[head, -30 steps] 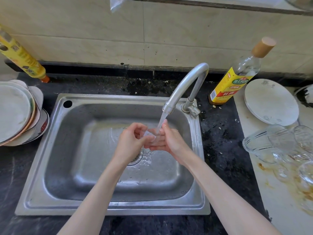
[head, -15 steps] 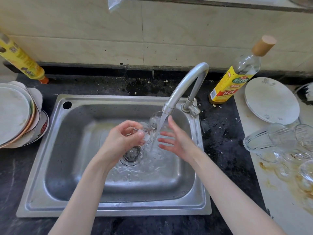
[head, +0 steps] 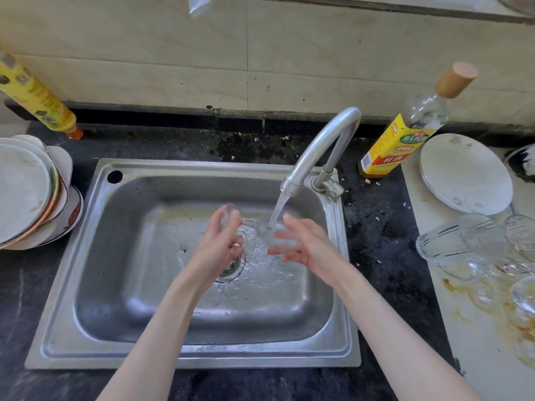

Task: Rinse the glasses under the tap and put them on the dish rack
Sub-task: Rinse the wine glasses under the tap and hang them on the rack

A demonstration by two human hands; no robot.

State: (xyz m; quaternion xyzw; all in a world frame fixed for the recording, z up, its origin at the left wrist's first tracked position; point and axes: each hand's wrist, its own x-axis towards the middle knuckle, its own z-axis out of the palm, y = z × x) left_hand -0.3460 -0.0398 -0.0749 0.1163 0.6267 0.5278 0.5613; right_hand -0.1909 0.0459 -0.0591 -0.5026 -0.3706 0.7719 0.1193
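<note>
Head view: over a steel sink (head: 86, 256), the left hand (head: 220, 244) grips a small clear glass (head: 228, 217) just left of the stream from the tap (head: 315, 151); the right hand (head: 304, 244), fingers spread and holding nothing, sits under the water. Rinsing is the step in hand. Next, a steady carry to the rack, which is not identifiable here.

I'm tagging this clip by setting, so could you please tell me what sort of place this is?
Most likely a home kitchen: a stainless steel sink set in a dark stone counter, a running tap, stacked plates on the left, and a cooking wine bottle against the tiled wall.
</note>
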